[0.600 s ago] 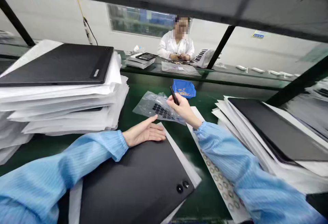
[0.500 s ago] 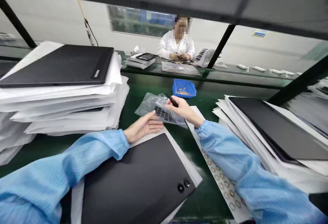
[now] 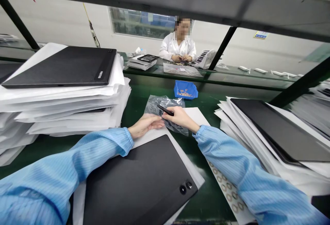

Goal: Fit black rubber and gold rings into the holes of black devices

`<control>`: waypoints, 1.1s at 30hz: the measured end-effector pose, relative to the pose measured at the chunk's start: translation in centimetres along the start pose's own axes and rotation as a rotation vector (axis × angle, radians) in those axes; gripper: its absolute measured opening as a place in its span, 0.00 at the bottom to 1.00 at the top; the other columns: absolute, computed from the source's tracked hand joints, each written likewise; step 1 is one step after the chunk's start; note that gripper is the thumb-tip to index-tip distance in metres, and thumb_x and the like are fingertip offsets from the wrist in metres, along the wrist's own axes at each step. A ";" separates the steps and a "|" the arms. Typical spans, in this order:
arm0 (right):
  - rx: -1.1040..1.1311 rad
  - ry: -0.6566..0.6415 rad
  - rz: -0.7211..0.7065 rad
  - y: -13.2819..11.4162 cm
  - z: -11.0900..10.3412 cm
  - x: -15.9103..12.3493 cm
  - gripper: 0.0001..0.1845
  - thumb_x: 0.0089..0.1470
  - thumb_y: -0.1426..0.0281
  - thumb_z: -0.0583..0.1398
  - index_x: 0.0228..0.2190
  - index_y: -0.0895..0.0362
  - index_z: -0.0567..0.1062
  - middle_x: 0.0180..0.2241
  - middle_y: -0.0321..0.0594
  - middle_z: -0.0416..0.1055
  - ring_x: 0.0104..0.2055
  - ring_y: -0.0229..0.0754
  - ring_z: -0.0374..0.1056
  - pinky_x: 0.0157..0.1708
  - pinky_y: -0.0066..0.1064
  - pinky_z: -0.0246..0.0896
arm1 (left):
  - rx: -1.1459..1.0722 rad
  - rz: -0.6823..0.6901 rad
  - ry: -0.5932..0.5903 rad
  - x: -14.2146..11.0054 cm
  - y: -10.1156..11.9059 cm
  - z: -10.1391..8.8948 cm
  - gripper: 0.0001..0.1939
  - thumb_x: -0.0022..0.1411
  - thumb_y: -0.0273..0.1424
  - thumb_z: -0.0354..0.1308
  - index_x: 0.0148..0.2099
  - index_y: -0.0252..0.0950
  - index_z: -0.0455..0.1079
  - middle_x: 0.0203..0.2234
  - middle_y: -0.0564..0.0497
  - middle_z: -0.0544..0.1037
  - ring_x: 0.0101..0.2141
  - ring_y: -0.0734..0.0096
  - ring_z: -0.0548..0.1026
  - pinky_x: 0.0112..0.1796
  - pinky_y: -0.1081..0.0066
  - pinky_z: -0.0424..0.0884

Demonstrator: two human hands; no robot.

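A dark tablet back (image 3: 139,180) with two camera lenses lies on a white sheet in front of me. My left hand (image 3: 144,124) reaches past its far edge, fingers stretched flat and touching a clear plastic bag (image 3: 165,112) that holds a sheet of small black round stickers. My right hand (image 3: 179,116) is closed on black tweezers (image 3: 165,110), whose tips point left over the bag. A white strip of ring stickers (image 3: 228,190) lies under my right forearm.
Tall stacks of tablets between white sheets stand at the left (image 3: 64,87) and right (image 3: 278,132). A blue tray (image 3: 185,89) of small parts sits behind the bag. Across a glass shelf, another person in white (image 3: 177,44) works. A dark shelf frame runs overhead.
Both hands have come together over the plastic bag. The right hand lowered and swung the tweezers from pointing up to pointing left; the left hand slid off the tablet onto the bag.
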State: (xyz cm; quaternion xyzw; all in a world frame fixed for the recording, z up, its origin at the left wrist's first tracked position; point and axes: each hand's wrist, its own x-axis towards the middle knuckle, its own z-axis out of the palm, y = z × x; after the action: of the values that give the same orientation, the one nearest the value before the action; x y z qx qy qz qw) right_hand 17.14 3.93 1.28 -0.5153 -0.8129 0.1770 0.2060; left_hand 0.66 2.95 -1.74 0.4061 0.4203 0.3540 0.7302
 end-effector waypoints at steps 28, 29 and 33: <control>0.271 -0.079 0.144 0.1 -0.3 -0.7 0.08 0.49 0.72 0.61 0.22 0.62 0.78 0.13 0.33 0.69 0.18 0.33 0.64 0.23 0.22 0.54 | 0.108 0.300 0.114 0.6 -1.9 0.9 0.12 0.60 0.21 0.59 0.25 0.30 0.63 0.22 0.57 0.70 0.28 0.76 0.73 0.34 0.71 0.72; 0.279 -0.083 0.138 0.1 -0.3 -0.7 0.08 0.49 0.73 0.60 0.22 0.62 0.77 0.13 0.33 0.69 0.18 0.33 0.64 0.23 0.22 0.54 | 0.113 0.306 0.118 0.5 -1.9 0.9 0.13 0.59 0.20 0.59 0.24 0.30 0.63 0.22 0.58 0.69 0.28 0.76 0.72 0.33 0.71 0.72; 0.322 -0.090 0.126 0.3 0.3 -0.7 0.08 0.47 0.78 0.58 0.20 0.61 0.75 0.13 0.32 0.68 0.19 0.33 0.64 0.24 0.22 0.56 | 0.122 0.304 0.136 0.5 -1.8 1.0 0.14 0.58 0.18 0.59 0.23 0.31 0.61 0.20 0.59 0.68 0.27 0.77 0.72 0.33 0.72 0.71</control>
State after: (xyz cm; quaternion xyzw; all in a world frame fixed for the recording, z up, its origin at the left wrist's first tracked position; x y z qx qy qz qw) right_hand 17.46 3.40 0.81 -0.5172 -0.7485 0.3403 0.2376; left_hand 2.07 2.31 -3.16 0.4835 0.4232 0.4610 0.6121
